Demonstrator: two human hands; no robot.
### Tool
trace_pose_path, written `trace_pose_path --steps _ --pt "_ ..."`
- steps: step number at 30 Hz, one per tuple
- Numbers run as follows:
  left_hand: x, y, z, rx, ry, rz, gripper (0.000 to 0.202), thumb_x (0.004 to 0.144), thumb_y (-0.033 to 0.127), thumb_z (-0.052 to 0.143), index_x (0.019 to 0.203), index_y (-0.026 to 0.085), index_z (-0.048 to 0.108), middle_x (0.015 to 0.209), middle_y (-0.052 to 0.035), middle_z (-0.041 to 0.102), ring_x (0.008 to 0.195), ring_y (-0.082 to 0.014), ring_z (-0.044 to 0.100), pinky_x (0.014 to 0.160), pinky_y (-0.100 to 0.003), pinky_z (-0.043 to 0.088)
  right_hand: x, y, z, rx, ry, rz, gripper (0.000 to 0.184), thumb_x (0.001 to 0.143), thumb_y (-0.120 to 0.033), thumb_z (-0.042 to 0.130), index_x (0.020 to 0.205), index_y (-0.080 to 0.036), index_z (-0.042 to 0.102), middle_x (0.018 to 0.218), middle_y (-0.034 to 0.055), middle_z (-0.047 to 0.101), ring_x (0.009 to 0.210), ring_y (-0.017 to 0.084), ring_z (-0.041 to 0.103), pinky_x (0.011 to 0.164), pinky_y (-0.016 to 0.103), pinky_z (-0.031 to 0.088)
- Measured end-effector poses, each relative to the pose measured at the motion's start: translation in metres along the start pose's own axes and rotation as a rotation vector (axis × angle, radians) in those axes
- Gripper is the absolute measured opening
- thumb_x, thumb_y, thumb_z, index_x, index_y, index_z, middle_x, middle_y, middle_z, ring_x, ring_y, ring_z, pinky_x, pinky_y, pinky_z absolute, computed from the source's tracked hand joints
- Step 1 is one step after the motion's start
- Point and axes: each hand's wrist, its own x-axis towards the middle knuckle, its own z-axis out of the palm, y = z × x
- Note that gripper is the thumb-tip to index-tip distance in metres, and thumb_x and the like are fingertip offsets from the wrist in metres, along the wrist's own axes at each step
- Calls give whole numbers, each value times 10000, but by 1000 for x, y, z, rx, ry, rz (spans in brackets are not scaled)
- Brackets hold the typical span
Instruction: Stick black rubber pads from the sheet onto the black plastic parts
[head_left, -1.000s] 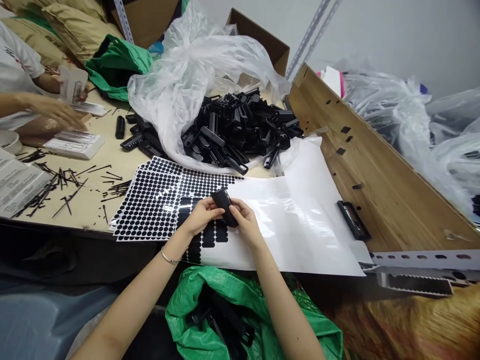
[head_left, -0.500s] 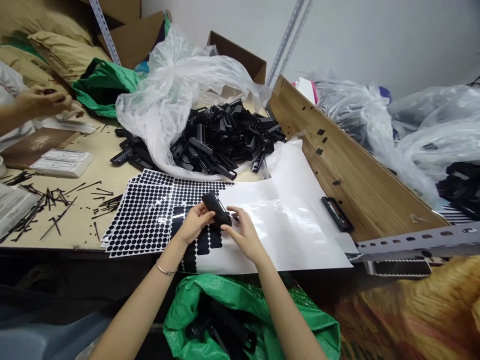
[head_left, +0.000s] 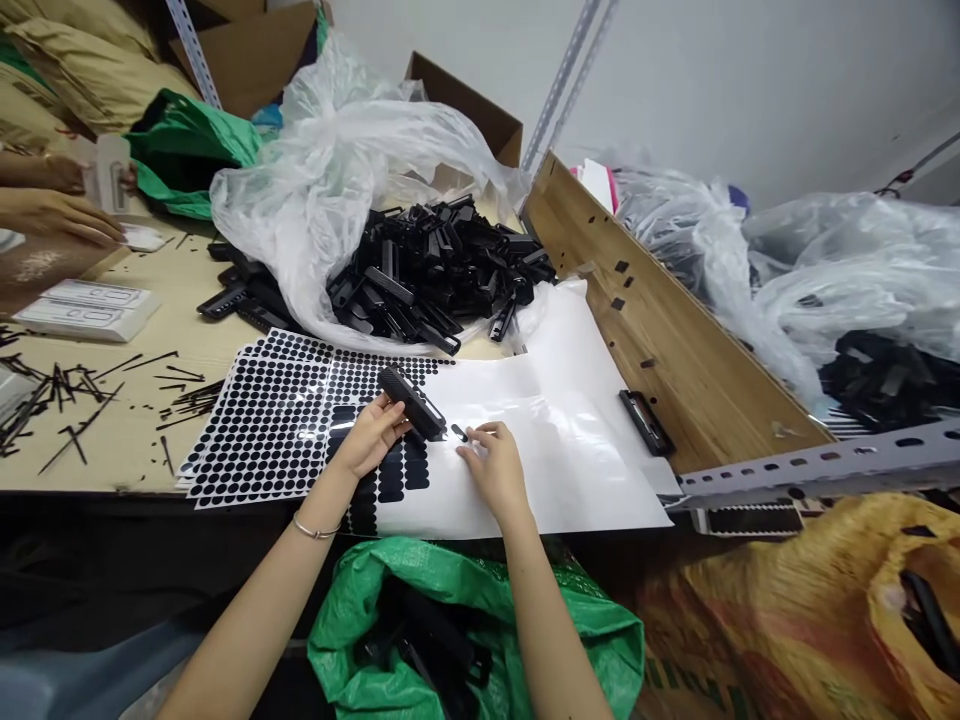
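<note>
My left hand (head_left: 373, 436) is closed round one end of a long black plastic part (head_left: 412, 402), held tilted above the sticker sheets. Just to its right, my right hand (head_left: 492, 462) pinches a small dark oval piece (head_left: 459, 432), perhaps a sticker, apart from the plastic part. Below my left hand lie white sheets of round black stickers (head_left: 259, 420), with larger black rectangular stickers (head_left: 415, 467) near their right side. A glossy white backing sheet (head_left: 570, 440) spreads under my right hand.
Behind the sheets, a heap of black plastic parts (head_left: 442, 265) spills from a clear plastic bag (head_left: 292, 220). A wooden board (head_left: 660, 330) borders the right. A green sack (head_left: 337, 620) hangs below the edge. A co-worker's hands (head_left: 60, 215) are at far left.
My right hand has drawn away from the black plastic part with a small dark piece between its fingers. My left hand has turned the part. The co-worker's hands now hold a clear case.
</note>
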Motion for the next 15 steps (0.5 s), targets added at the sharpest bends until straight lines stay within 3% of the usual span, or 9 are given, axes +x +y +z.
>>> trace_pose_path --steps 3,8,13,15 --pt "0 0 1 13 -16 -2 310 705 222 797 962 171 630 906 -5 717 815 -104 676 793 -230 547 1 3 10 24 100 -29 25 779 -242 657 769 -222 668 882 62 613 899 257 561 830 423 467" --pt "-1 -1 2 42 -9 7 366 651 231 832 955 179 636 913 -2 716 849 -110 675 789 -221 539 6 -3 16 190 155 61 110 766 -288 649 678 -224 635 793 34 601 830 223 564 812 393 449" --pt "-1 -3 1 164 -40 9 427 615 216 842 991 169 646 973 -36 719 890 -145 672 767 -236 538 10 -26 8 641 156 161 215 750 -429 679 746 -214 676 1049 62 620 1019 232 575 840 366 452" --pt "-1 -5 1 235 -74 8 449 604 223 847 1003 155 654 974 -57 724 876 -162 677 742 -245 545 9 -37 7 713 106 162 208 739 -426 696 734 -218 683 1079 57 624 1055 236 566 877 377 442"
